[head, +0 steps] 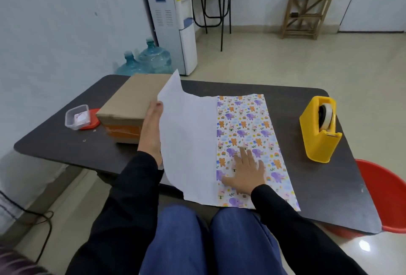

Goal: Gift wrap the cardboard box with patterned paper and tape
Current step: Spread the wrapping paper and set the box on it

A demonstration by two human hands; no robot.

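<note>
At the left of the table, the cardboard box sits bare, just beside the sheet. Next to it, the left hand holds up one side of the patterned paper, white side showing. Its fingers are hidden behind the sheet, so I cannot tell whether they pinch. Further right, the right hand presses flat on the print, fingers spread. At the far right the tape dispenser sits untouched, so the wrapping has probably barely begun.

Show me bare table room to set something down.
Bare: the table corner nearer than the tape dispenser, right of the patterned paper; also the strip nearer than the plastic container and cardboard box. Crowded: the middle, where the left hand holds up the paper and the right hand presses it.
</note>
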